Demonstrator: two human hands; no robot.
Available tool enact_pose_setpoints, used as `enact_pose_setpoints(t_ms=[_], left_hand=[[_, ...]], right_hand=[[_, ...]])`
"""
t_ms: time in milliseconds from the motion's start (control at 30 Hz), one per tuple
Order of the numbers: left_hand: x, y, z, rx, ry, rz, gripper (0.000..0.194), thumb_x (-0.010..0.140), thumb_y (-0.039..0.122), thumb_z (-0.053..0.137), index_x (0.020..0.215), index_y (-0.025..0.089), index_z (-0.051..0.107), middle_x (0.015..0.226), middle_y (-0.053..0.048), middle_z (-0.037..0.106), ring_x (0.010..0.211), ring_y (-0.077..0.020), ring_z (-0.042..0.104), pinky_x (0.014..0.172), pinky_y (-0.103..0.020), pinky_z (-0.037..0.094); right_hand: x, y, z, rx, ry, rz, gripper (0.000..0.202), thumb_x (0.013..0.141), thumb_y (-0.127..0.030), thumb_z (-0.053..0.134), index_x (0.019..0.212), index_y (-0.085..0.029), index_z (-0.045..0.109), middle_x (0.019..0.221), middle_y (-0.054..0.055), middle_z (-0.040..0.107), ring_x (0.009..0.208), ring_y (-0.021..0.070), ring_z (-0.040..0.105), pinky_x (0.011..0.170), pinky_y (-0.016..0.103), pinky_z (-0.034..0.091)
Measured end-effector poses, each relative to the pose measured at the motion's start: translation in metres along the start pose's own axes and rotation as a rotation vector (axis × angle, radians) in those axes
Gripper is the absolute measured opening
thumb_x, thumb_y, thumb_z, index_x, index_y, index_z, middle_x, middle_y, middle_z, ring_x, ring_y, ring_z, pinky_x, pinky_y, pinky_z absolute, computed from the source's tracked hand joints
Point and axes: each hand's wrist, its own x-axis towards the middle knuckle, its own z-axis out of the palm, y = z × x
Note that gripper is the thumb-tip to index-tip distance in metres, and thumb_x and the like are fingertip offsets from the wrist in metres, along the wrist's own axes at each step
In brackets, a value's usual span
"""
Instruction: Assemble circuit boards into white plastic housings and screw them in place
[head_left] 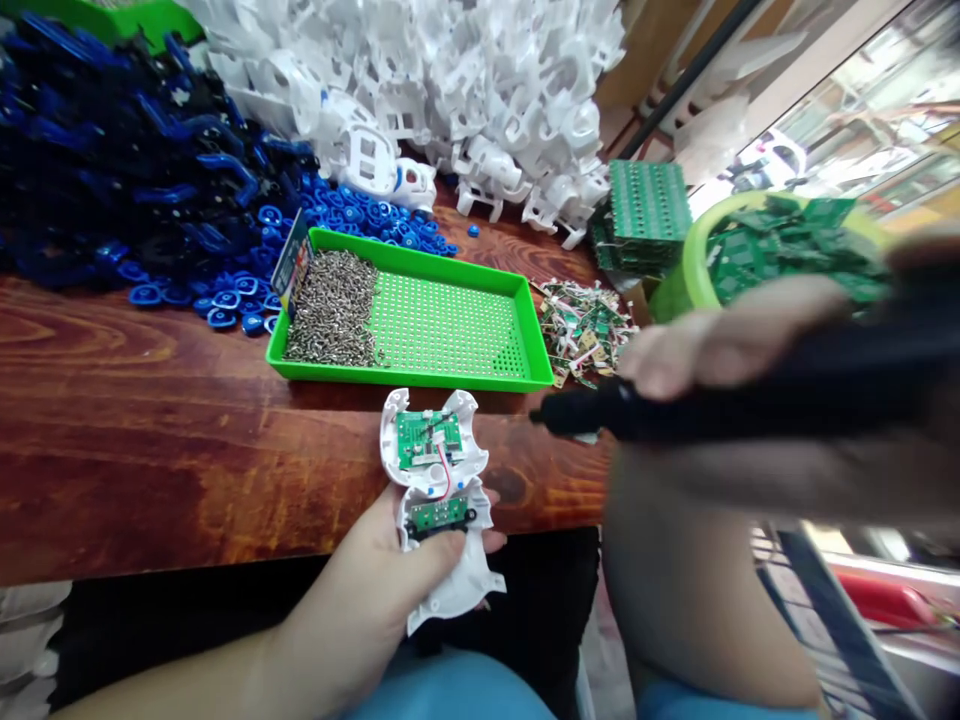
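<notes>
In my left hand is a white plastic housing, with the thumb over its lower part and the fingers behind it. A green circuit board sits in the upper part of the housing, and a smaller green board lies in the lower part. A red and white wire runs between the two. To the right, blurred by motion, my right hand grips a black electric screwdriver. Its tip points left, apart from the housing.
A green perforated tray with many small screws at its left end stands on the wooden table. Behind lie blue rings, dark blue parts and white shells. Circuit boards fill a yellow-green bucket at right.
</notes>
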Motion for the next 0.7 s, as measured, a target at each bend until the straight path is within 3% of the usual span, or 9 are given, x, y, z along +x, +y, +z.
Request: enact_pose_setpoints(t_ms=[67,267,367,533,700], left_hand=[[-0.001,0.002,0.002,-0.021,0.01,-0.006,0.033,0.072,0.016,0.072,0.104,0.015,0.065,0.105,-0.011,0.07,0.092,-0.0254,0.068,0.068,-0.029,0.055],[-0.002,0.004,0.003,-0.094,0.006,-0.017,0.035,0.067,0.016,0.076,0.102,0.018,0.068,0.111,-0.01,0.07,0.093,-0.0248,0.068,0.078,-0.032,0.053],[-0.002,0.004,0.003,-0.124,-0.007,-0.016,0.034,0.069,0.015,0.075,0.101,0.016,0.067,0.108,-0.01,0.071,0.093,-0.025,0.068,0.076,-0.03,0.054],[-0.003,0.005,0.001,-0.122,-0.023,-0.019,0.031,0.072,0.012,0.072,0.102,0.015,0.066,0.105,-0.01,0.071,0.093,-0.0252,0.069,0.075,-0.03,0.056],[-0.001,0.001,-0.002,-0.119,-0.053,-0.012,0.028,0.073,0.014,0.072,0.1,0.016,0.067,0.105,-0.009,0.071,0.097,-0.0274,0.067,0.077,-0.031,0.056]], right_hand=[[0.018,0.022,0.009,-0.005,0.178,-0.151,0.002,0.083,-0.026,0.05,0.084,-0.027,0.049,0.05,-0.01,0.048,0.038,0.0096,0.048,0.037,0.025,0.037],[0.043,0.077,0.021,-0.023,0.157,-0.17,0.006,0.085,-0.031,0.053,0.087,-0.027,0.05,0.059,-0.008,0.042,0.04,0.009,0.047,0.044,0.025,0.041],[0.043,0.085,0.021,0.0,0.113,-0.153,0.01,0.083,-0.027,0.058,0.088,-0.026,0.05,0.061,-0.007,0.045,0.039,0.0084,0.045,0.045,0.027,0.044],[0.043,0.087,0.022,-0.024,0.114,-0.174,0.013,0.084,-0.031,0.06,0.088,-0.027,0.048,0.057,-0.008,0.044,0.039,0.008,0.043,0.037,0.023,0.035],[0.043,0.088,0.021,-0.028,0.111,-0.156,0.01,0.085,-0.029,0.056,0.088,-0.027,0.048,0.059,-0.007,0.044,0.04,0.0074,0.044,0.038,0.022,0.035]])
